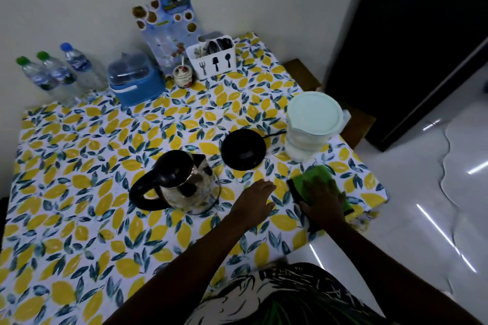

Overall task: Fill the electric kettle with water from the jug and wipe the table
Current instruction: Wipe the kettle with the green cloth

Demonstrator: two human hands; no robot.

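The electric kettle [182,182], glass with a black lid and handle, stands on the lemon-print tablecloth [79,192], off its round black base [243,149]. The clear jug [311,126] with a pale lid stands at the table's right side. A green cloth [317,174] with a dark edge lies near the table's right edge. My right hand [320,198] presses flat on the cloth. My left hand [254,199] rests palm-down on the tablecloth between the kettle and the cloth, fingers apart, holding nothing.
Along the back wall stand three water bottles [56,72], a blue lidded container [137,82], a small jar [182,76], a white cutlery holder [212,58] and a leaning printed card [169,31]. A cord [274,134] runs from the base. Glossy floor [422,206] lies to the right.
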